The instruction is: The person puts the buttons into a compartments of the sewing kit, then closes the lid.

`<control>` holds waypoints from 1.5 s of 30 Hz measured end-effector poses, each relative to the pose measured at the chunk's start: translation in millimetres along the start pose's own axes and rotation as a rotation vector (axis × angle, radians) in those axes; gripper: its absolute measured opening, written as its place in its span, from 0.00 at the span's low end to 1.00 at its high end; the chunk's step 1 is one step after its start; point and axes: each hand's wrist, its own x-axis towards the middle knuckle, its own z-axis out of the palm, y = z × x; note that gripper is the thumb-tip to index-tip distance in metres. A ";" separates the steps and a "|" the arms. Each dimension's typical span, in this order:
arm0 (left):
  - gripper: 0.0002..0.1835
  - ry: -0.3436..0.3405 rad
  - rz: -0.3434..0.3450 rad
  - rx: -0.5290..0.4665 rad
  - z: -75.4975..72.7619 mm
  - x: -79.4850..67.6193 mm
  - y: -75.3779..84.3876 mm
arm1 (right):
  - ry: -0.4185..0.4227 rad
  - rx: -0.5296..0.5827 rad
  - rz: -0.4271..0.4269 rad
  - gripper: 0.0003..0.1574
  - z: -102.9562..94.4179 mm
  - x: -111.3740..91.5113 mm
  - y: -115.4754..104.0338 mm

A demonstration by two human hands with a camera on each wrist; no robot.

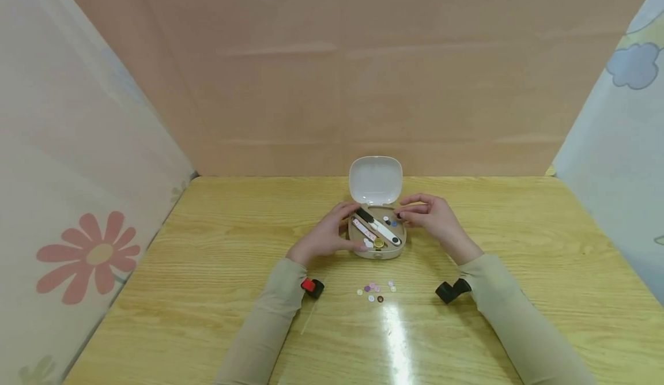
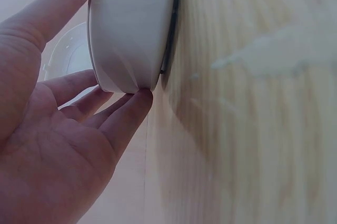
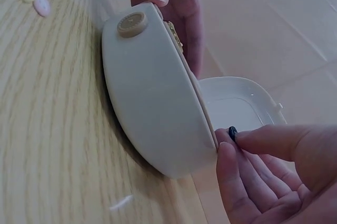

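A white sewing case (image 1: 381, 255) stands on the table with its lid (image 1: 376, 180) raised at the back. My left hand (image 1: 329, 232) holds the case's left side, thumb at the front edge and fingers round the back. Over the case's right rim, my right hand (image 1: 433, 218) pinches a dark button (image 3: 233, 133) between thumb and finger. Inside the case lie a long black-and-white tool (image 1: 384, 232), a pink-and-white strip (image 1: 365, 230), a small gold round piece (image 1: 378, 242) and a few buttons, including a blue button (image 1: 394, 223).
Several loose buttons lie on the wooden table (image 1: 233, 293) in front of the case, among them a purple button (image 1: 367, 288) and a brown button (image 1: 380, 299). An orange-brown sheet (image 1: 342, 85) closes off the back. Patterned sheets hang at both sides.
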 end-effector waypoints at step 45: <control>0.51 0.025 0.000 0.064 2.6 8.7 -30.1 | -0.014 0.009 0.004 0.22 0.1 -0.6 -1.2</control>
